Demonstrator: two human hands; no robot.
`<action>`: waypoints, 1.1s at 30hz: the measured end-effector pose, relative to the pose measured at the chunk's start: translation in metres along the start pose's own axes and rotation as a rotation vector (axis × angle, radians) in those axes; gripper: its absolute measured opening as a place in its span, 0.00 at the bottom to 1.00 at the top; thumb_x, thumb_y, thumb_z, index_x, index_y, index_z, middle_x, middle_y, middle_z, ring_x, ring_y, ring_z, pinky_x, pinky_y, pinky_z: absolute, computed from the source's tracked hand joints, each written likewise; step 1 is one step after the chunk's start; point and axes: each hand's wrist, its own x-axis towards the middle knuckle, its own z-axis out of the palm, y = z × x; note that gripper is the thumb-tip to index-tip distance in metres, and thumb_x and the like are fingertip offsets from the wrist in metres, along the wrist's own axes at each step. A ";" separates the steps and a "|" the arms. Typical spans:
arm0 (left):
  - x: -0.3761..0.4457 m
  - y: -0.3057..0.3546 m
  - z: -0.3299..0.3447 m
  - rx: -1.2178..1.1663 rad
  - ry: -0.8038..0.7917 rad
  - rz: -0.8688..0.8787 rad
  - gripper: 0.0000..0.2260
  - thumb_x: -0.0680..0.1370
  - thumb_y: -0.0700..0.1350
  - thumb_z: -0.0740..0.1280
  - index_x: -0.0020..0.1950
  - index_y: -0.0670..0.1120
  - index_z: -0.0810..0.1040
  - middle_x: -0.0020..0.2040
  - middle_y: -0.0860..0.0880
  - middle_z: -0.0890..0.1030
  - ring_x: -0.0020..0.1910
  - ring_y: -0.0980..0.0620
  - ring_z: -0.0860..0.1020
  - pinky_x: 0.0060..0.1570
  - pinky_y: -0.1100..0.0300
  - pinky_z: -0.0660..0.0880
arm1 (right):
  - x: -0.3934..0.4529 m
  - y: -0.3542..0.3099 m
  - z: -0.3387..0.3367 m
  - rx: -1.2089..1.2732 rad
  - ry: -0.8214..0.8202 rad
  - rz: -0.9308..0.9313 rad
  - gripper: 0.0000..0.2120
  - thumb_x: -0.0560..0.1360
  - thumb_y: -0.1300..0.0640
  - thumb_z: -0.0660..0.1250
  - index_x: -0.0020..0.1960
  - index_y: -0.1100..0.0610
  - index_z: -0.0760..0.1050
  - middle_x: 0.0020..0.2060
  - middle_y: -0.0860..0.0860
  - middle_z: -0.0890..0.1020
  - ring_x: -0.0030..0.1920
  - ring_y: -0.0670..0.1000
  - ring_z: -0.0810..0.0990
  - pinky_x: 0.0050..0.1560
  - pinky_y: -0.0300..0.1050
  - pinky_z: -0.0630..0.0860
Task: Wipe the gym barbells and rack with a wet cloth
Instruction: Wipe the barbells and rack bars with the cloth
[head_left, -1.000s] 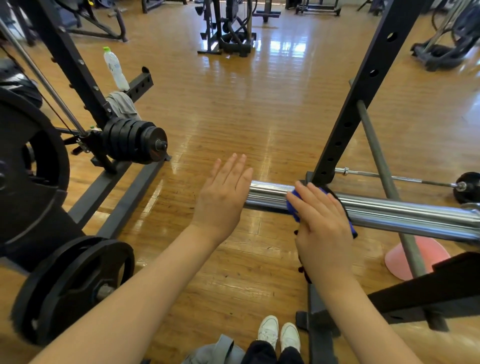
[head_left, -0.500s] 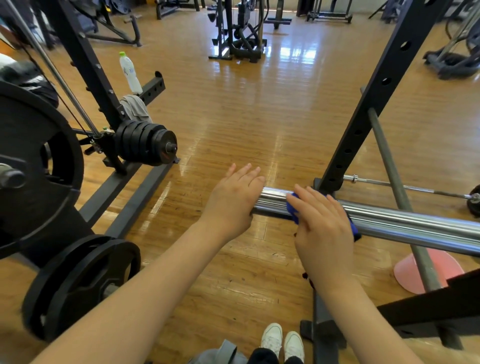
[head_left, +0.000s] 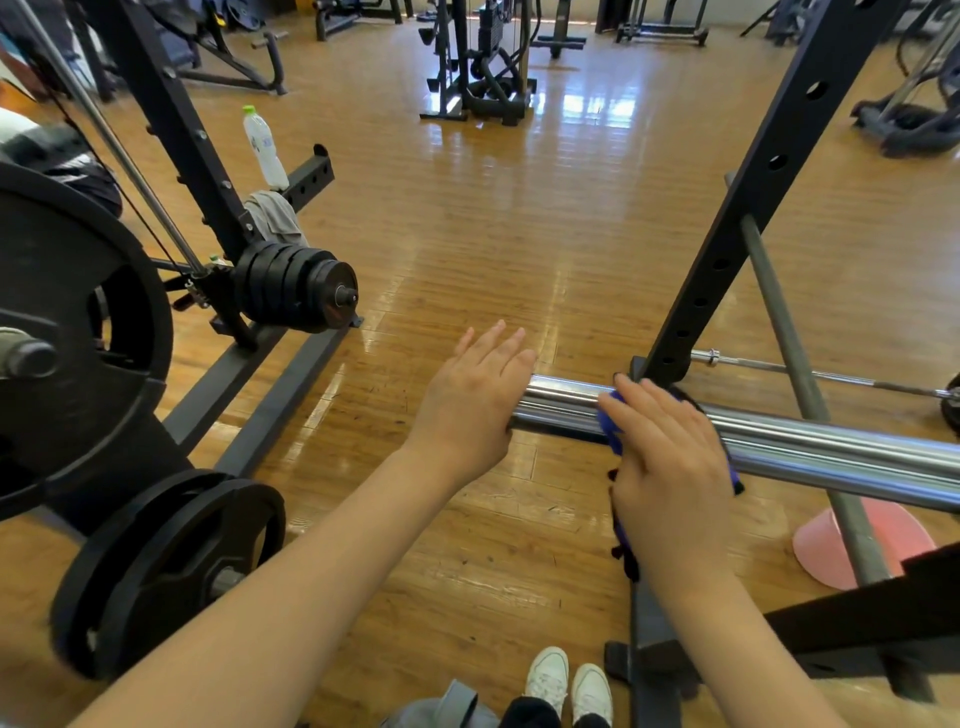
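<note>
Roughly crosswise, barbell (head_left: 779, 441) end leftward

Barbell sleeve (head_left: 779, 441) runs left-right; left hand (head_left: 472, 405) at its left end, right hand (head_left: 670, 457) on cloth (head_left: 610, 421) on top. Rack upright (head_left: 748, 208) behind; plates (head_left: 296, 288) far left.

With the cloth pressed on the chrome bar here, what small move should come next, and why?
Probably slide the right hand and its blue cloth left toward the bar end: the left hand steadies that end of the chrome barbell sleeve, and the stretch between the hands looks uncovered.
</note>
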 end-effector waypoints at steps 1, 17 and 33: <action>0.000 0.000 0.000 0.005 0.002 -0.005 0.34 0.56 0.34 0.79 0.62 0.39 0.76 0.64 0.40 0.76 0.67 0.40 0.71 0.67 0.48 0.57 | -0.001 0.006 -0.005 0.004 0.013 0.044 0.19 0.74 0.60 0.54 0.58 0.61 0.78 0.57 0.56 0.80 0.61 0.56 0.77 0.66 0.52 0.66; -0.002 0.003 0.009 0.135 0.167 -0.007 0.27 0.63 0.37 0.77 0.61 0.37 0.76 0.61 0.38 0.78 0.63 0.40 0.75 0.66 0.41 0.60 | -0.004 -0.003 0.011 -0.021 0.029 -0.053 0.18 0.74 0.64 0.56 0.59 0.60 0.79 0.59 0.55 0.79 0.63 0.55 0.75 0.68 0.49 0.63; -0.001 -0.002 0.009 0.095 0.116 0.078 0.28 0.68 0.33 0.71 0.68 0.38 0.71 0.64 0.39 0.76 0.64 0.41 0.74 0.66 0.45 0.64 | 0.003 -0.018 0.019 -0.023 0.014 -0.042 0.19 0.74 0.63 0.55 0.58 0.60 0.79 0.58 0.55 0.80 0.62 0.55 0.76 0.67 0.50 0.65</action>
